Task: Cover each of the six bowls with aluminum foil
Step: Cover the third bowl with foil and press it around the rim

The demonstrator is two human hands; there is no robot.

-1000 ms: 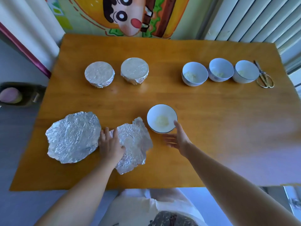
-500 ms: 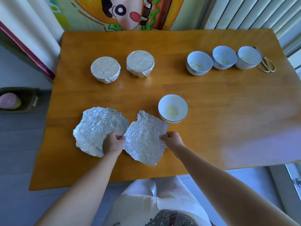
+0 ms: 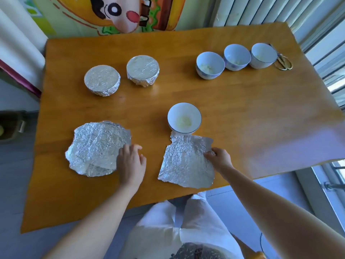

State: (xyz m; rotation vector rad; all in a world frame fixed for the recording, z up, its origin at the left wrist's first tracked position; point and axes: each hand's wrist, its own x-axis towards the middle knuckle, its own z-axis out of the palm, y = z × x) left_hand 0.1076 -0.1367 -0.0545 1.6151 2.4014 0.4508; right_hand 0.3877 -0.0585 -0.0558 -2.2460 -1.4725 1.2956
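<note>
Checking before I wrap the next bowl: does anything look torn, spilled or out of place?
The crinkled silver foil sheet that the right hand pinches has ragged edges, with a torn notch at its far corner beside the uncovered white blue-rimmed bowl. Nothing looks spilled.

Light: bright daylight from the window at right
Glare: pale wash on worktop [image 3: 280, 146], right side
Distortion: wide-angle bending at edges

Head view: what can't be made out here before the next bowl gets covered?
- Contents of the two covered bowls: hidden by their foil.
- Number of sheets in the foil pile: layers overlap.
- Scissors: partly behind the far right bowl.
- Food in the near bowl: pale, too blurred to name.
- Right hand: fingertips hidden under the loose sheet it pinches.
</note>
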